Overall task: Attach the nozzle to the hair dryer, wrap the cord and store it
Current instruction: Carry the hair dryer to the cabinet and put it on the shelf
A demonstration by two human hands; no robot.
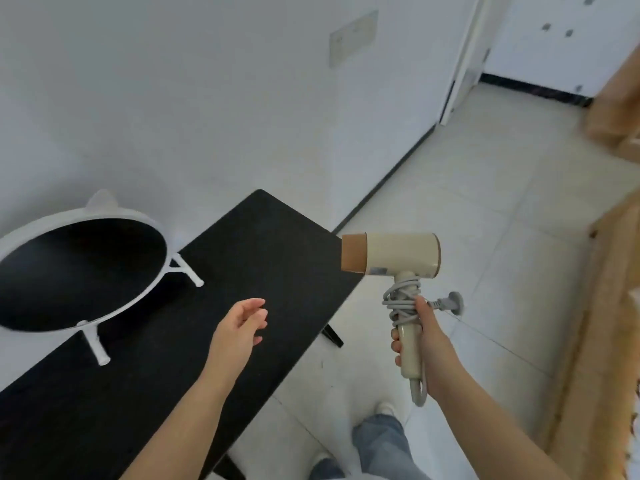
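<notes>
- Cream plastic forms the body of the hair dryer (401, 252), which is held upright in the air beside the right edge of the black table (214, 306), over the pale tiled floor (485, 209).
- The right hand (424, 344) is clenched around the lower handle, thumb up along the handle's right side, fingers curling round the left.
- A tan nozzle (354, 252) sits on the dryer's front end, pointing left towards the table corner.
- The grey cord (400, 301) is wound in several loops round the upper handle, just above the right hand; its plug (452, 303) sticks out to the right, and a short loop hangs below the handle's base.
- The left hand (239, 327) hovers over the table, loosely open and grasping nothing, well apart from the dryer.
- A round white-framed mirror (79, 271) stands tilted on the table's left part.
</notes>
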